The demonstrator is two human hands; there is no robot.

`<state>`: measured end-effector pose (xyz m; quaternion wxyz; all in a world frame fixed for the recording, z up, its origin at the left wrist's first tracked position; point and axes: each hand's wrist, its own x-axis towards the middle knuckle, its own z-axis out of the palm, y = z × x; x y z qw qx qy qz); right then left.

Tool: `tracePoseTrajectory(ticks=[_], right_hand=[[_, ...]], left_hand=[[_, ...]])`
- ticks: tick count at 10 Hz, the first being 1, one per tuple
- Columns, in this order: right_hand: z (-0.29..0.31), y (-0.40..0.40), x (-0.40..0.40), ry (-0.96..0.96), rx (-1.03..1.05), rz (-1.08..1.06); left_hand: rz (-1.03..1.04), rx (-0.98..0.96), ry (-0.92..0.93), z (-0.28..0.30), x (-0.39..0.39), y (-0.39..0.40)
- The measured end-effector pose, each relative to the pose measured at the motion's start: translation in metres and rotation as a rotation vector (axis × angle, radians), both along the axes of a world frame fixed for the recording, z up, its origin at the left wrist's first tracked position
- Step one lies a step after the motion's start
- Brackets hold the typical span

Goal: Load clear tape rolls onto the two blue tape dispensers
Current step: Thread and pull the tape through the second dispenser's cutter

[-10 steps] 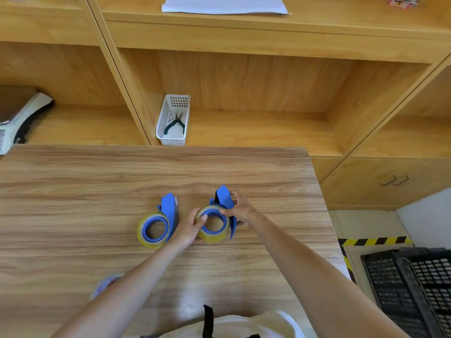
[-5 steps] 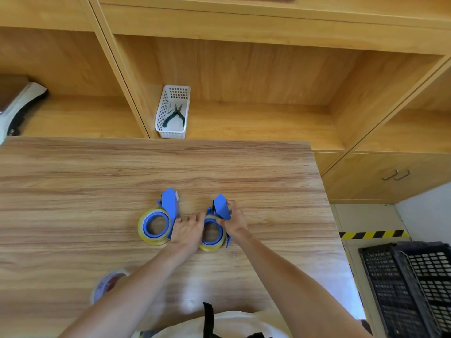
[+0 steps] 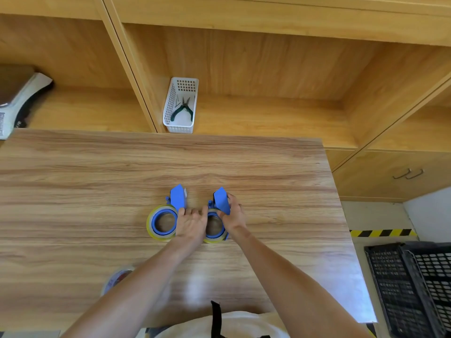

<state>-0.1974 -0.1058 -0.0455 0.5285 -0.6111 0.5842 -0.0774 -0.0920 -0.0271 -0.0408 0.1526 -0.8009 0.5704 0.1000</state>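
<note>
Two blue tape dispensers lie side by side on the wooden table [image 3: 97, 191], each with a yellowish clear tape roll around its hub. The left dispenser [image 3: 178, 197] with its roll [image 3: 152, 224] lies free. My left hand [image 3: 191, 224] rests between the two, its fingers against the left side of the right roll [image 3: 214, 239]. My right hand [image 3: 234, 215] grips the right dispenser [image 3: 221, 200] at its blue flap. Part of the right roll is hidden under both hands.
Another tape roll [image 3: 117, 276] lies near the table's front edge, half behind my left forearm. A white basket [image 3: 180, 106] with pliers sits on the shelf behind the table. A scale [image 3: 19, 98] is far left, and black crates [image 3: 415, 284] stand on the floor at right.
Both hands have closed in on the right dispenser, my left hand now pressed against its roll. The camera has tilted down slightly. The left dispenser has not moved.
</note>
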Motion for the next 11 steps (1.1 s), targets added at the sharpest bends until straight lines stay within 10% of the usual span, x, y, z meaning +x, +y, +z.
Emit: tracePoseTrajectory(ticks=[6,11], right_hand=[[0.003,-0.001,0.008,0.119,-0.007,0.032],[0.056,0.048,0.049,0.082,-0.402,-0.016]], left_hand=[[-0.084,-0.174,0.129,0.009,0.015,0.006],[-0.223,-0.376,0.434,0.042,0.113,0.080]])
